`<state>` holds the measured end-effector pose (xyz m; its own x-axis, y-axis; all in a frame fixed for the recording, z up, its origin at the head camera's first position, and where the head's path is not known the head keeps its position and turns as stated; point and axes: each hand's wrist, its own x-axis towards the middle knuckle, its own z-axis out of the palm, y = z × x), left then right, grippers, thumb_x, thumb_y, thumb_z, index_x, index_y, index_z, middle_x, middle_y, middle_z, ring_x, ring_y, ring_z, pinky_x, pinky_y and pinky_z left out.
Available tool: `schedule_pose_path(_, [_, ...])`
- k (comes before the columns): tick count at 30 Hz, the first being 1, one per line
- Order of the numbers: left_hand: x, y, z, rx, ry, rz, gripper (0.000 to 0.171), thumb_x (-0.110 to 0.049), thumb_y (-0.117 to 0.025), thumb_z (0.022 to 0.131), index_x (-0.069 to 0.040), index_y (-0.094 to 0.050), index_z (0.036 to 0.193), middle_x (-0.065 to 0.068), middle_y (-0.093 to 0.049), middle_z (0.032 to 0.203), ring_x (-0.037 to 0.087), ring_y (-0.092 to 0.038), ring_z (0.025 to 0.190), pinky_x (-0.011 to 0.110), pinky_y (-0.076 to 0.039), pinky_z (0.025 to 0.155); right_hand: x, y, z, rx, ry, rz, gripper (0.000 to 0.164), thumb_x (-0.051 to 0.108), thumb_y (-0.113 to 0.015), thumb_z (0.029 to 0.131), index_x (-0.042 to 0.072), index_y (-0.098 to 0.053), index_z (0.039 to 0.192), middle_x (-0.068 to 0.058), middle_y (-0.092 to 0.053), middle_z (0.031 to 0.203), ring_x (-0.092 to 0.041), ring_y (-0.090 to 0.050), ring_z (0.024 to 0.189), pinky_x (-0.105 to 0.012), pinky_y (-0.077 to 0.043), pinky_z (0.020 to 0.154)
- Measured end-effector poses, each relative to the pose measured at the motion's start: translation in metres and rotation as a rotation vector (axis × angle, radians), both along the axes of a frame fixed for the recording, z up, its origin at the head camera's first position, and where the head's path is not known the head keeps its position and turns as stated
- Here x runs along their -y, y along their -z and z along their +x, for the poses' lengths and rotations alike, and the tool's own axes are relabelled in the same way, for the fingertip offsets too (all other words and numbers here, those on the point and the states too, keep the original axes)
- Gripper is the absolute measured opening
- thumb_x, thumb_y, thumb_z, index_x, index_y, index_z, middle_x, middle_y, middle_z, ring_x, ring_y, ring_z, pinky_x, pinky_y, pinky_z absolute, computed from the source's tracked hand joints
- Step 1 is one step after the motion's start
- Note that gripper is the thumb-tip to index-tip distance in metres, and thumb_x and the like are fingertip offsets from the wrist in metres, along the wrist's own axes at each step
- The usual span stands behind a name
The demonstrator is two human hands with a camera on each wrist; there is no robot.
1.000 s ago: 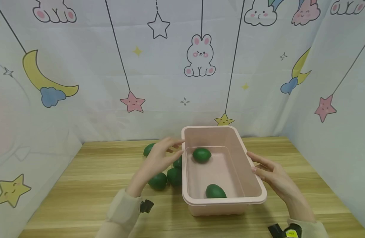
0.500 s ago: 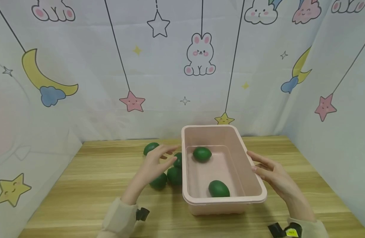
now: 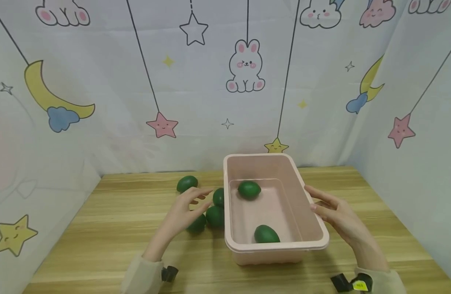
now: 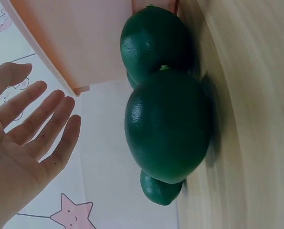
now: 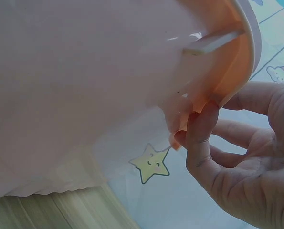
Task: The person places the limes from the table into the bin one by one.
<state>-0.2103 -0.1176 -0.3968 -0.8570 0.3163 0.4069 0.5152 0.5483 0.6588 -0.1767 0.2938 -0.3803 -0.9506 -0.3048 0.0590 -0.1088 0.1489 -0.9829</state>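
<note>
A pink plastic bin (image 3: pixel 265 247) stands on the table, tilted slightly in view. My right hand (image 3: pixel 339 216) holds its right rim, thumb and fingers at the lip, as the right wrist view shows. Two smooth dark green oval fruits lie inside, a far one (image 3: pixel 249 190) and a near one (image 3: pixel 266 234). My left hand (image 3: pixel 183 210) hovers left of the bin, fingers loosely spread and holding nothing. Beside it are several more green fruits; in the left wrist view the nearest fruit (image 4: pixel 169 126) shows a small stem nub. The left hand stands apart from it.
A wooden table (image 3: pixel 118 228) carries everything. White cloth (image 3: pixel 196 90) printed with bunnies, stars and moons hangs behind and at both sides. One green fruit (image 3: pixel 187 184) lies farther back, left of the bin.
My left hand has moved left and toward me, away from the bin's left rim. The near fruit in the bin rolled right, then back left. The right hand has stayed at the rim.
</note>
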Motion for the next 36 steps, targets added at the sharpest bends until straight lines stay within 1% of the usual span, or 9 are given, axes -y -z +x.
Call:
schedule_pose_path(3, [0.003,0.003,0.001,-0.006,-0.021,-0.009,0.036,-0.019,-0.068,0.089,-0.016,-0.064,0.125,0.008,-0.066,0.117,0.024,-0.063,0.103,0.042,-0.055,0.086,0.001,-0.001,-0.001,-0.002,-0.001,0.003,0.054,0.011,-0.051,0.099,0.003,-0.032,0.149,0.012,-0.06,0.128,-0.005,-0.063,0.107,-0.025,-0.054,0.084])
schedule_pose_path(6, [0.005,0.005,0.001,-0.003,-0.037,-0.015,0.036,-0.019,-0.069,0.089,-0.014,-0.065,0.124,0.007,-0.066,0.117,0.023,-0.063,0.103,0.043,-0.054,0.087,0.001,-0.001,-0.001,0.001,0.0,0.01,0.054,0.011,-0.051,0.099,0.005,-0.032,0.149,0.013,-0.059,0.129,-0.004,-0.063,0.108,-0.024,-0.054,0.085])
schedule_pose_path(11, [0.009,0.01,0.001,0.016,-0.044,-0.018,0.037,-0.018,-0.069,0.088,-0.01,-0.064,0.124,0.009,-0.065,0.118,0.026,-0.063,0.103,0.046,-0.053,0.088,0.001,-0.001,-0.002,-0.003,-0.002,0.015,0.054,0.012,-0.051,0.099,0.005,-0.032,0.149,0.011,-0.059,0.13,-0.004,-0.062,0.109,-0.024,-0.054,0.086])
schedule_pose_path(17, [0.012,0.015,0.0,0.038,-0.065,-0.03,0.037,-0.018,-0.069,0.088,-0.011,-0.064,0.124,0.008,-0.065,0.118,0.025,-0.063,0.103,0.044,-0.053,0.089,0.001,-0.002,-0.003,-0.001,-0.003,0.009,0.054,0.011,-0.051,0.099,0.004,-0.032,0.149,0.011,-0.059,0.13,-0.004,-0.063,0.108,-0.025,-0.054,0.085])
schedule_pose_path(23, [0.017,0.022,-0.002,0.06,-0.075,-0.016,0.038,-0.019,-0.068,0.089,-0.011,-0.063,0.126,0.01,-0.064,0.12,0.027,-0.062,0.104,0.048,-0.051,0.09,0.001,-0.003,-0.003,-0.007,-0.004,0.014,0.054,0.011,-0.051,0.099,0.005,-0.033,0.149,0.012,-0.059,0.13,-0.005,-0.063,0.108,-0.024,-0.054,0.086])
schedule_pose_path(26, [0.021,0.026,-0.002,0.075,-0.073,-0.034,0.04,-0.019,-0.068,0.089,-0.01,-0.061,0.127,0.01,-0.063,0.122,0.028,-0.061,0.106,0.049,-0.05,0.09,0.002,-0.003,-0.003,-0.008,-0.008,0.021,0.054,0.012,-0.051,0.099,0.005,-0.032,0.149,0.014,-0.059,0.13,-0.004,-0.063,0.108,-0.023,-0.053,0.086])
schedule_pose_path(30, [0.024,0.032,-0.002,0.091,-0.055,-0.077,0.042,-0.019,-0.068,0.089,-0.008,-0.06,0.129,0.011,-0.062,0.124,0.03,-0.06,0.107,0.05,-0.049,0.09,0.001,-0.002,-0.001,-0.007,-0.009,0.03,0.054,0.012,-0.051,0.099,0.004,-0.032,0.149,0.015,-0.06,0.127,-0.003,-0.062,0.108,-0.023,-0.053,0.085])
schedule_pose_path(36, [0.026,0.035,-0.003,0.138,-0.056,-0.105,0.046,-0.022,-0.069,0.088,-0.007,-0.058,0.13,0.013,-0.06,0.126,0.033,-0.057,0.112,0.052,-0.048,0.092,0.0,-0.001,0.001,-0.012,0.002,0.034,0.055,0.01,-0.051,0.098,0.003,-0.031,0.149,0.012,-0.063,0.123,-0.003,-0.063,0.106,-0.023,-0.053,0.085])
